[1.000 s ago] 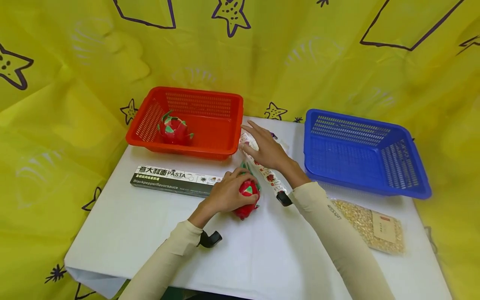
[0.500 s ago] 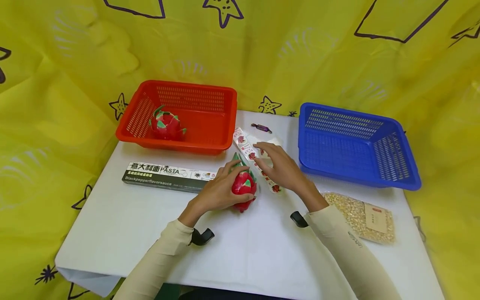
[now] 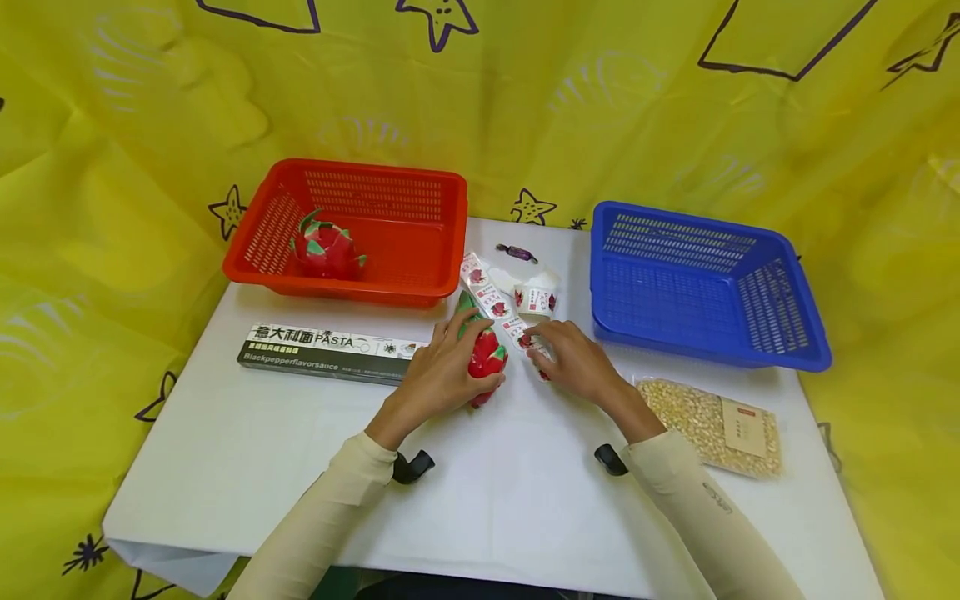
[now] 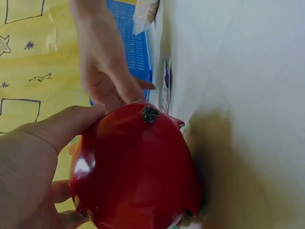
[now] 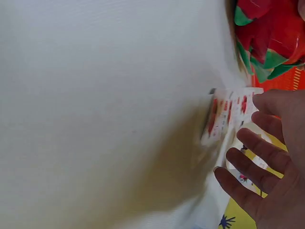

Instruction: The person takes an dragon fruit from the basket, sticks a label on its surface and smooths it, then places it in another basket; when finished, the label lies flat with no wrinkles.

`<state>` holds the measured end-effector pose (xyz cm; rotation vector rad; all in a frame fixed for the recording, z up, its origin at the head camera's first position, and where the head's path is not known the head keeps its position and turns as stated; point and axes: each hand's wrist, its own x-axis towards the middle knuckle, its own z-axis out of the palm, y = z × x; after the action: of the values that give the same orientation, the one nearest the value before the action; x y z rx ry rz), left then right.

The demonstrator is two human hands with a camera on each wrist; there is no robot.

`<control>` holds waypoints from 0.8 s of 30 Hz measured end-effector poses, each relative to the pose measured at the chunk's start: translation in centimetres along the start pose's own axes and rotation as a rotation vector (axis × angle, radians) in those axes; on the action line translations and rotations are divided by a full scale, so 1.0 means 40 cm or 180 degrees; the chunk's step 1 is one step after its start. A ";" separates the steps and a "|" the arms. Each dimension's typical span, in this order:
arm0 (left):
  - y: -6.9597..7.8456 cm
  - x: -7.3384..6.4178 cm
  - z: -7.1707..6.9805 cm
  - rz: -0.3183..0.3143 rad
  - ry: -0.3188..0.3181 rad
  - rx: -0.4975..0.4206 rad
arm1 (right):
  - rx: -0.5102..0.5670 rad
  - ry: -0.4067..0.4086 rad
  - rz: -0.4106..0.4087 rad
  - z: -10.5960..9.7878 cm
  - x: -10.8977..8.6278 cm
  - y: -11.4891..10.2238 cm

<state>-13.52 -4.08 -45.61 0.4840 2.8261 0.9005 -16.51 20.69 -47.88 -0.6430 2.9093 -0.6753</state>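
My left hand grips a red dragon fruit with green scales, which lies on the white table. In the left wrist view the thumb and fingers curl round the shiny red fruit. My right hand hovers at the near end of a strip of printed stickers, partly covering it. The right wrist view has that hand with loosely bent, spread fingers beside the sticker strip, pinching nothing. A sticker roll stands at the strip's right. Whether the fingertips touch the strip, I cannot tell.
A red basket with another dragon fruit stands at the back left. At the back right is a blue basket. A pasta box, a wrapped candy and a bag of corn kernels lie on the table.
My right hand has moved nearer to me, from the strip's far end to its near end, uncovering the candy and the sticker roll. The left hand keeps hold of the dragon fruit.
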 end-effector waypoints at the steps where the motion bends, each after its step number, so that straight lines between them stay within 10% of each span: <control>1: 0.001 0.002 -0.001 0.0025 0.0009 0.0027 | -0.0045 0.0007 -0.0023 0.004 -0.003 0.003; 14: -0.077 -0.032 -0.058 0.0253 -0.0259 -0.0751 | -0.0585 0.0245 -0.0268 0.038 -0.028 0.028; 24: -0.071 -0.023 -0.043 0.0355 -0.0173 -0.0794 | -0.0712 0.0314 -0.0325 0.039 -0.028 0.033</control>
<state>-13.77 -7.51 -45.84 0.6248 2.6106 1.2207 -15.72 21.61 -49.89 -0.8079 3.0897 -0.4037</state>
